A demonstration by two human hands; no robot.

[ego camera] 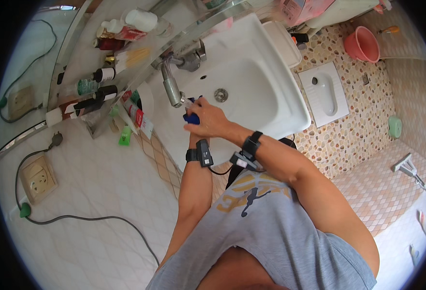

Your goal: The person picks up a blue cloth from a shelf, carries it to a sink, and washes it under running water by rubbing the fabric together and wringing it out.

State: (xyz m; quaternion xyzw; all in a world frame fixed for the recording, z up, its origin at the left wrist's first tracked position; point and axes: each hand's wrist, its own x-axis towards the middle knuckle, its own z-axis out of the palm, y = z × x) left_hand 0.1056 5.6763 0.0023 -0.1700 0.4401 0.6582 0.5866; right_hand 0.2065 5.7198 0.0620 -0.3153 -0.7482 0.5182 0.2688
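My right hand (211,117) is curled over a small dark blue object (192,118), which shows between thumb and fingers. What kind of object it is cannot be made out. My left hand (194,137) is beneath the right one, mostly hidden, so its grip does not show. Both hands are over the left side of a white washbasin (249,83). Right by the fingers is the spout of a chrome faucet (172,88), with water (188,103) running from it onto the hands.
Bottles (104,74) and cotton swabs (136,58) crowd a glass shelf left of the faucet. Tubes (140,117) lie at the basin's edge. A power cord (89,217) hangs by a wall socket (38,180). A squat toilet (325,94) and pink bucket (361,44) are at right.
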